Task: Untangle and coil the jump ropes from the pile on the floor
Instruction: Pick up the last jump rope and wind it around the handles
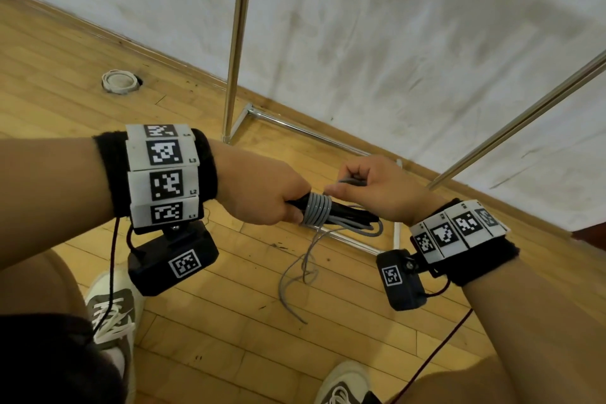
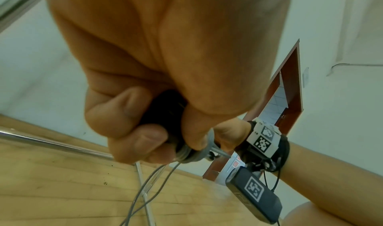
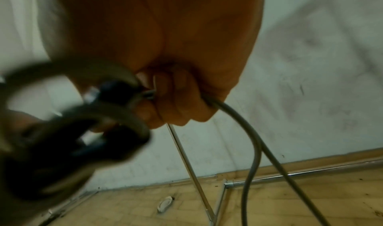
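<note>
Left hand [image 1: 262,193] clenched around paired black handles [image 1: 344,210], held level above the wooden floor [image 1: 213,321]. Right hand [image 1: 373,190], just beside the left hand, pinching a stretch of grey jump rope [image 1: 316,207] between thumb and curled fingers. Several snug grey turns already wound around the handles, touching the left hand's fingertips. More folded grey loops lying along the handles, on the side away from the left hand. Loose rope tail [image 1: 295,279] hanging below the left hand toward the floor, not yet wound in. Judged well along for this one rope: binding begun, tail left to wrap and tuck. No pile in view, so other ropes' progress cannot be told. Chrome rack legs [image 1: 234,52] standing beyond the left hand, against the wall.
</note>
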Tool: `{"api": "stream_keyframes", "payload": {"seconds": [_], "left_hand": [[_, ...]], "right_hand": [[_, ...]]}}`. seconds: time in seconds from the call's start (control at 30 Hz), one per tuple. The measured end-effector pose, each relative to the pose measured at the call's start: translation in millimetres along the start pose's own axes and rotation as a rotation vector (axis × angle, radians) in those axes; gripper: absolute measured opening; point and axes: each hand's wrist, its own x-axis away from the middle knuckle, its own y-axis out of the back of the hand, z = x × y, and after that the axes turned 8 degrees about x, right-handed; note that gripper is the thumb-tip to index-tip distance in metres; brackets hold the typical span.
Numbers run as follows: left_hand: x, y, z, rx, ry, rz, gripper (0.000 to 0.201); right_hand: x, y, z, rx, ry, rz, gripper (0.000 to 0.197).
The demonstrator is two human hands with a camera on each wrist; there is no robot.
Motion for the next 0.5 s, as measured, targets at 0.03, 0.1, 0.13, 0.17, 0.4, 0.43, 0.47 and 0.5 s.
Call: {"api": "stream_keyframes", "payload": {"seconds": [0.03,0.1,0.13,0.17,0.4,0.43,0.47,0.5], "left_hand": [[-1.6,0.3,0.7,-0.018,0.019,-0.01,0.016],[-4.0,1.7,2.5,-0.051,0.046,-0.031,0.018],[-4.8,2.7,3.6,-0.065,0.059,-0.045,0.018],[-5.5,3.9,4.7,-0.074,0.072,-0.061,0.018],[-9.1,10.6,10.7,-0.058,0.086,-0.2,0.01],[-9.9,11.1,10.9,-0.046,0.084,-0.229,0.011],[-10.8,11.7,11.2,-0.035,0.083,-0.264,0.011],[-11.9,12.6,11.5,-0.021,0.082,-0.305,0.011]], "right_hand": [[0.2,2.0,3.2,-0.016,-0.018,-0.003,0.032],[1.1,5.5,9.4,-0.039,-0.074,-0.017,0.037],[1.7,6.6,12.9,-0.04,-0.092,-0.037,0.039],[2.4,7.4,16.2,-0.032,-0.104,-0.057,0.038],[11.9,9.9,32.5,0.01,-0.131,-0.174,0.019],[13.1,8.8,33.6,-0.015,-0.144,-0.192,0.018],[13.8,6.7,34.3,-0.059,-0.161,-0.207,0.017],[14.5,4.2,35.3,-0.127,-0.178,-0.219,0.017]]}}
